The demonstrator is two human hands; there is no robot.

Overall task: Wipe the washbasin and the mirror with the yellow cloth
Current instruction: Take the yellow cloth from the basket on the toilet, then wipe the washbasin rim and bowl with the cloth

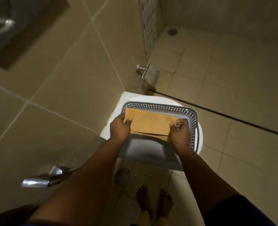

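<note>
My left hand (119,127) pinches one end of the yellow cloth (149,123), thumb on top. My right hand (180,132) grips the other end the same way, so the folded cloth is stretched flat between them. Under both hands sits a grey basket (194,118) with a perforated rim, resting on a white seat (128,98). Beyond my right hand a paper holder (150,74) is fixed to the wall. Below my left forearm is a chrome fitting (42,179); between my forearms, a floor drain (122,176), with my bare feet (154,201) just behind it.
</note>
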